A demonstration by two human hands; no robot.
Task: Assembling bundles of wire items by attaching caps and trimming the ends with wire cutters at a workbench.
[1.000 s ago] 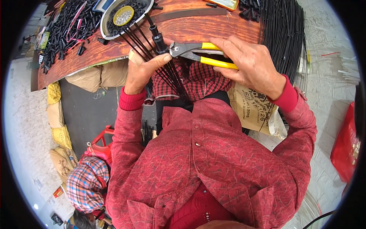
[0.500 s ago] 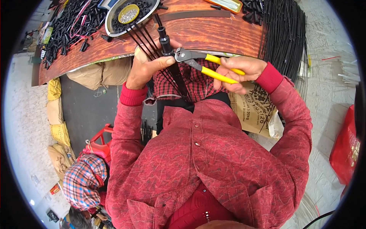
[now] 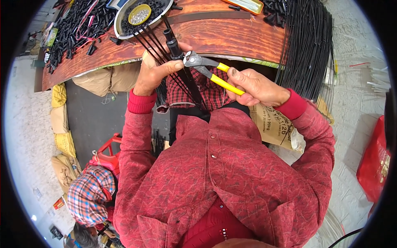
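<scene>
Pliers (image 3: 204, 72) sit in your R hand (image 3: 258, 87), fingers wrapped round the yellow grips, handles parted. Your L hand (image 3: 155, 74) grasps the tube (image 3: 174, 47), thumb at its base, w/ thin black rods (image 3: 190, 89) fanning out past that hand & bunching below it, toward you. Pliers' head is right by the L thumb tip; can't tell if the jaws bite anything. Tube looks light, stiff, prob. smooth plastic, so it may slip or twist: hold it low, at the thick part, thumb clear of the jaws. Rods look light & springy, apt to splay; pinch 'em close to the tube. Pliers look heavier, hard metal; grip far back for leverage. Bench (image 3: 231, 31) lies beyond both hands, dish (image 3: 117, 29) ahead of your L, pile (image 3: 308, 45) ahead-right of your R.
</scene>
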